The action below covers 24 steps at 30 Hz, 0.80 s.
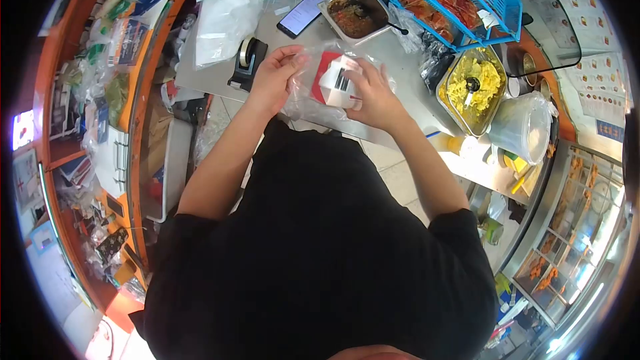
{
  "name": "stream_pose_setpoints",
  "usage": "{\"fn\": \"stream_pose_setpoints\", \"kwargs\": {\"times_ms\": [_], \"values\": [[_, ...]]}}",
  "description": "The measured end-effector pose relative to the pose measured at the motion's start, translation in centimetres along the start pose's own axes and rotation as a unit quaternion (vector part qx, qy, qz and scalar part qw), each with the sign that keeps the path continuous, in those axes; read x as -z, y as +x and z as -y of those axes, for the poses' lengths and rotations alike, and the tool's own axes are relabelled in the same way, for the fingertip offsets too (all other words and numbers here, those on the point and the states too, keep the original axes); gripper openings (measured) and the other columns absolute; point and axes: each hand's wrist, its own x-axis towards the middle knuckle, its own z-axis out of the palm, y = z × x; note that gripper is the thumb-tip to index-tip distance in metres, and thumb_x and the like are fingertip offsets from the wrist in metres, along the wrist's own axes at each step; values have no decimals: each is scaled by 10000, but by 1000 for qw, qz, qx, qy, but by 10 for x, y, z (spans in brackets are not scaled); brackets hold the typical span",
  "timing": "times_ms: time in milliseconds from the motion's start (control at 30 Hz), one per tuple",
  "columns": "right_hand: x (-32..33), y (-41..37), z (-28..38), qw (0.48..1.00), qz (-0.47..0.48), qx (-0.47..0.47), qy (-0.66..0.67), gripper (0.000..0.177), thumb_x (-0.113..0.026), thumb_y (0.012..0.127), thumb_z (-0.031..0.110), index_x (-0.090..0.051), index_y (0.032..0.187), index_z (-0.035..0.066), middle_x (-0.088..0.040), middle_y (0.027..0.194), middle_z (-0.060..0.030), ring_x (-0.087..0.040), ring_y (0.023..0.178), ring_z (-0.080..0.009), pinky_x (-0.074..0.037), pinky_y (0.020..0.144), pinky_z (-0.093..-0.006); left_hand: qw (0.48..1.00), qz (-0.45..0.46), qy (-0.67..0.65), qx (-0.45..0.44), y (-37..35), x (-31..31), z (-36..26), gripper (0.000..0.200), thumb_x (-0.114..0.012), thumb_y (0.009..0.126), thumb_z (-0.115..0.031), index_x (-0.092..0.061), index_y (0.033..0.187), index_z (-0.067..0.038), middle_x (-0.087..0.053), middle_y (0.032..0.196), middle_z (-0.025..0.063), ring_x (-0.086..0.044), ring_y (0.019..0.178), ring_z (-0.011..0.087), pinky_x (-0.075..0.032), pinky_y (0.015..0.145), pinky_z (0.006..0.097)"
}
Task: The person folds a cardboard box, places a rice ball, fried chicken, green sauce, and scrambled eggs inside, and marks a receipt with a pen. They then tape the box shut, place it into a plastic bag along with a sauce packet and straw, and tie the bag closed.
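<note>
A red and white paper food packet (331, 81) with black stripes lies within a clear plastic bag (301, 99) over the table's near edge. My right hand (379, 99) is closed on the packet's right side, fingers across its top. On the left, my left hand (272, 81) pinches the edge of the bag between thumb and fingers. Just beyond the left hand stands a black tape dispenser (247, 63) with a roll in it.
A phone (301, 15) and a metal pan of chopped dark food (358, 16) sit farther back. White bags (227, 23) lie at left. A blue crate (460, 7), a pan of shredded yellow food (475, 87) and a clear tub (520, 127) stand at right.
</note>
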Motion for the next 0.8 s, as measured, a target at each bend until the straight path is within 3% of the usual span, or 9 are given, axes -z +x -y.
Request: {"fn": "stream_pose_setpoints", "kwargs": {"times_ms": [33,133,267,367,400,467,533,633,800], "values": [[9,-3,-1,989,80,4,-127,804,-868,652,225,-486,1359,207,-394,1479,-216,-425,1398,-391,-236,1137,-731,1000,-3,2,-5,-1,-6,7,316,-707,949,-64,-579,1233,-12,-693,1067,98,-677,973,156,-566,826,278],[21,-1,3,965,167,-23,-199,787,-838,673,286,-499,1381,240,-410,1501,-188,-403,1425,-370,-145,1146,-765,999,-12,8,-37,-10,-32,21,344,-702,947,-51,-567,1259,-2,-701,1068,107,-683,975,155,-563,807,272],[1,3,7,963,157,29,-215,755,-816,738,385,-529,1407,187,-394,1542,-189,-410,1418,-364,-136,1168,-732,997,-10,22,-70,-15,-47,15,386,-701,940,-34,-549,1294,-5,-703,1076,109,-683,970,145,-555,795,258],[23,3,23,870,351,-43,-343,616,-678,877,575,-743,1112,9,-677,1256,-169,-483,1353,-318,-107,1238,-598,991,-37,99,-86,-23,-39,-15,387,-698,940,-28,-553,1299,-22,-703,1089,98,-662,932,119,-519,746,235],[45,2,32,871,350,-37,-342,616,-678,877,575,-743,1112,9,-677,1256,-169,-483,1353,-318,-107,1238,-598,984,-44,152,-78,-26,-37,-26,376,-694,943,-27,-560,1294,-33,-702,1100,91,-646,905,101,-489,704,221],[88,-6,47,850,408,40,-331,363,-660,912,384,-768,937,38,-736,1056,-125,-566,1265,-282,-162,1249,-539,976,-64,181,-107,-25,-40,-34,373,-696,944,-50,-569,1294,-60,-705,1070,57,-597,832,64,-425,642,203],[102,-16,48,884,312,131,-321,157,-619,871,172,-722,859,55,-719,993,-113,-628,1166,-267,-232,1236,-505,966,-70,215,-123,-20,-39,-45,370,-693,946,-80,-576,1297,-85,-698,1030,26,-574,815,51,-434,650,204],[147,-2,71,945,169,171,-221,56,-601,788,49,-647,815,68,-682,945,-107,-636,1133,-270,-316,1193,-513,964,-53,217,-147,-14,-41,-66,318,-723,930,-126,-605,1223,-90,-680,1023,26,-609,866,76,-492,730,253],[162,4,89,990,57,54,-115,226,-647,685,-107,-617,846,50,-677,1026,-140,-633,1152,-322,-461,1047,-485,947,15,291,-131,8,-40,-90,303,-687,951,-121,-600,1240,-94,-676,985,4,-566,691,59,-458,607,230]]}}
